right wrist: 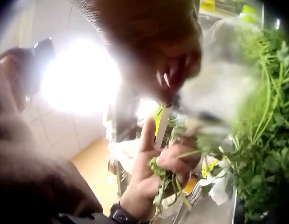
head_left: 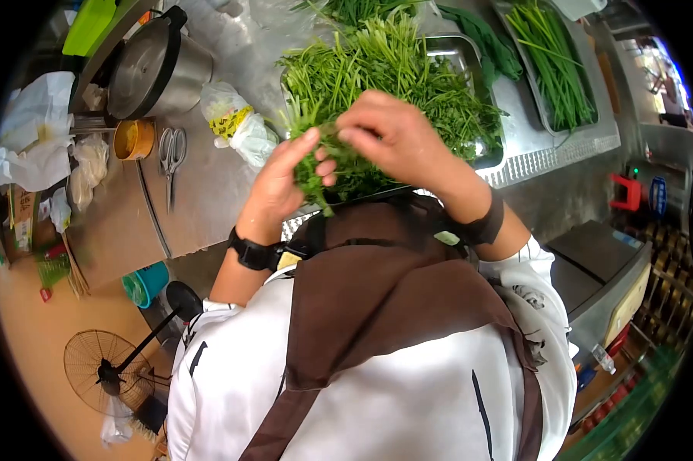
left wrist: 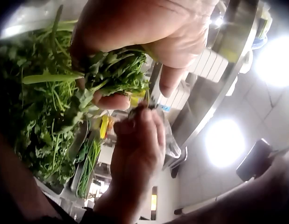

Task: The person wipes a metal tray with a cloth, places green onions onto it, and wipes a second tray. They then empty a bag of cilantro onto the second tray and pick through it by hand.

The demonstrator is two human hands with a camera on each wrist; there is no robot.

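Note:
A bunch of leafy green herbs [left wrist: 118,72], coriander-like with thin stems, is gripped in my left hand [head_left: 281,177], the fingers curled round it. Close to its right, my right hand [head_left: 400,142] has thumb and fingers pinched together. In the left wrist view a small dark bit of leaf [left wrist: 146,108] shows at the right fingertips, beside the bunch. Both hands are over the near edge of a metal tray [head_left: 496,157] heaped with the same greens [head_left: 385,69]. The right wrist view shows stems [right wrist: 181,191] hanging from the left hand, and the right hand blurred.
Left of the tray lie a knotted plastic bag [head_left: 242,131], scissors [head_left: 172,157] and an orange-rimmed container [head_left: 135,140]. A lidded pot [head_left: 158,73] stands behind them. A second tray [head_left: 550,123] with long green stalks [head_left: 554,65] is at the right, next to a dark green cloth [head_left: 488,42].

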